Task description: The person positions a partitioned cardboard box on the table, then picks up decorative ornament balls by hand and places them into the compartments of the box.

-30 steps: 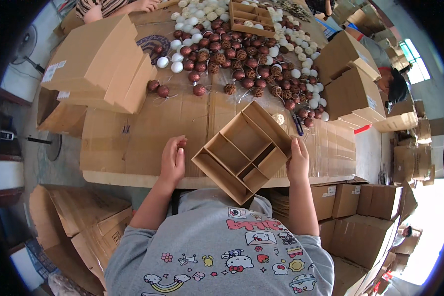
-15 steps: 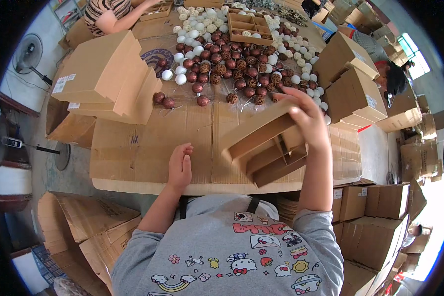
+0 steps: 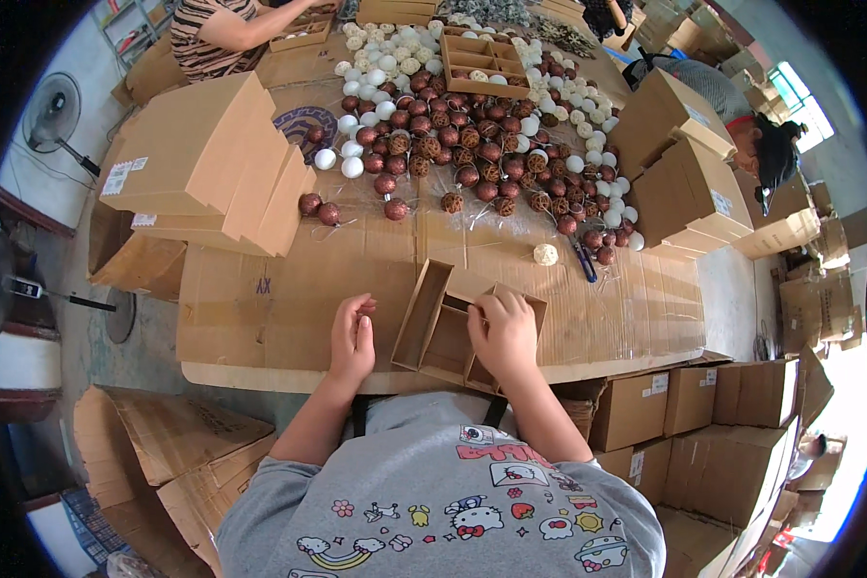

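Observation:
A brown cardboard divider box (image 3: 433, 318) with several compartments lies on the cardboard-covered table (image 3: 260, 308) right in front of me. My right hand (image 3: 504, 332) rests on its right half, fingers curled over the inner partitions. Just left of the box, my left hand (image 3: 354, 337) sits on the table with its fingers loosely curled and nothing in it. Beyond the box lies a big heap of dark red ball ornaments (image 3: 453, 154) mixed with white balls (image 3: 385, 72).
Stacked flat cardboard boxes (image 3: 202, 164) stand at the left, more boxes (image 3: 684, 164) at the right. A filled divider box (image 3: 477, 63) sits among the balls. A person in a striped top (image 3: 226, 29) works at the far side, another (image 3: 761, 144) bends at the right. A fan (image 3: 53, 111) stands left.
The divider box was lifted and tilted by my right hand, and now it lies flat again near the table's front edge. My left hand stayed beside it.

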Demonstrator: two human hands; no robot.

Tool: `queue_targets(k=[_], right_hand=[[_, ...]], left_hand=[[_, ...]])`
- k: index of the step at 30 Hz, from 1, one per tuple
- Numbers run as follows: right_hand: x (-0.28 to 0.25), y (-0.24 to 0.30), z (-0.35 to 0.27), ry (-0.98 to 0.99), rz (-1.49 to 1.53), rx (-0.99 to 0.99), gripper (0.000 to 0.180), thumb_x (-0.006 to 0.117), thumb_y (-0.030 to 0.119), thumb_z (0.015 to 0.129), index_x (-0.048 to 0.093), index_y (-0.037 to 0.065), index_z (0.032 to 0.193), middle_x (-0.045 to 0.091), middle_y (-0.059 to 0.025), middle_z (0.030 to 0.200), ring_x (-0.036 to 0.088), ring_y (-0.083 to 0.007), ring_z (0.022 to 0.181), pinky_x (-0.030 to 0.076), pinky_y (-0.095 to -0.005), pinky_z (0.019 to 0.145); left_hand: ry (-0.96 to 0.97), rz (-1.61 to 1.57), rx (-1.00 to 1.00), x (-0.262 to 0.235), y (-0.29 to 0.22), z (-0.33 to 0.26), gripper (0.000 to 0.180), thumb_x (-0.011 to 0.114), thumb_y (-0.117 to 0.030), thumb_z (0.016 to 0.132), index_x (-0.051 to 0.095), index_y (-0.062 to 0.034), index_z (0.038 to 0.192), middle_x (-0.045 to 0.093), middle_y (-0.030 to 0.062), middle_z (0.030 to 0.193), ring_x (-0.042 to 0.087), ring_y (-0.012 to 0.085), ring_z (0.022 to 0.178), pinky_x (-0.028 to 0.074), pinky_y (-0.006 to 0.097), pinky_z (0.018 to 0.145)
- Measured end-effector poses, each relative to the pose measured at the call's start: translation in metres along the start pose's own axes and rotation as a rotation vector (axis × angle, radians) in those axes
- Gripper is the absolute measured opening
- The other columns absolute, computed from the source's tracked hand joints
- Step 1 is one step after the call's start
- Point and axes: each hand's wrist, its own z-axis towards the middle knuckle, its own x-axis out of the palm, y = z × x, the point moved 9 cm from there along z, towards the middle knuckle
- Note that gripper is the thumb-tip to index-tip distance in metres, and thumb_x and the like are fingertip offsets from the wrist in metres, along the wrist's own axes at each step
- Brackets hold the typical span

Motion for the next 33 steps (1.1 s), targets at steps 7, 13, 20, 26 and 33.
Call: queue_targets(k=[7,13,20,26,33], right_hand=[[0.047,0.004,0.001,0.216,-0.033,-0.012,0.039,0.064,0.037,0.083,0.060,0.006,0.106,0.052,-0.0150,0.106,0.053,-0.0339,0.097,0.050,-0.0429,0.080],[0.059,0.025,-0.004,0.238,-0.035,-0.160,0.043,0.064,0.042,0.080,0.061,0.006,0.104,0.054,-0.0122,0.102,0.052,-0.0314,0.096,0.049,-0.0412,0.075],[0.066,0.028,0.005,0.262,-0.169,-0.070,0.052,0.065,0.046,0.078,0.060,0.005,0.109,0.055,-0.0105,0.105,0.053,-0.0291,0.099,0.049,-0.0408,0.073],[0.062,0.025,0.001,0.274,-0.121,-0.064,0.051,0.064,0.044,0.080,0.058,0.005,0.112,0.056,-0.0112,0.105,0.054,-0.0312,0.098,0.048,-0.0441,0.078],[-0.023,-0.050,0.023,-0.262,0.190,0.049,0.009,0.061,0.009,0.077,0.065,0.006,0.085,0.065,-0.0147,0.080,0.062,-0.0342,0.071,0.051,-0.0416,0.064]], left_hand=[[0.031,0.017,-0.004,0.002,-0.004,0.000,0.029,0.042,-0.002,0.092,0.049,0.0001,0.120,0.054,0.0115,0.110,0.054,0.0197,0.102,0.043,0.031,0.093],[0.034,0.127,0.037,0.002,-0.015,-0.001,0.028,0.045,0.001,0.089,0.052,-0.0004,0.116,0.055,0.0132,0.108,0.056,0.0222,0.100,0.044,0.032,0.090],[0.210,0.355,0.181,0.021,-0.038,0.008,0.041,0.059,0.001,0.075,0.052,-0.0025,0.116,0.053,0.0175,0.113,0.053,0.0353,0.105,0.043,0.041,0.090],[0.264,0.414,0.176,0.028,-0.038,0.003,0.048,0.059,0.004,0.072,0.050,-0.0028,0.119,0.049,0.0186,0.119,0.051,0.0364,0.108,0.042,0.041,0.091],[0.171,0.287,0.127,0.018,-0.035,0.005,0.040,0.055,0.001,0.081,0.048,-0.0001,0.121,0.048,0.0187,0.121,0.048,0.0328,0.112,0.040,0.040,0.096]])
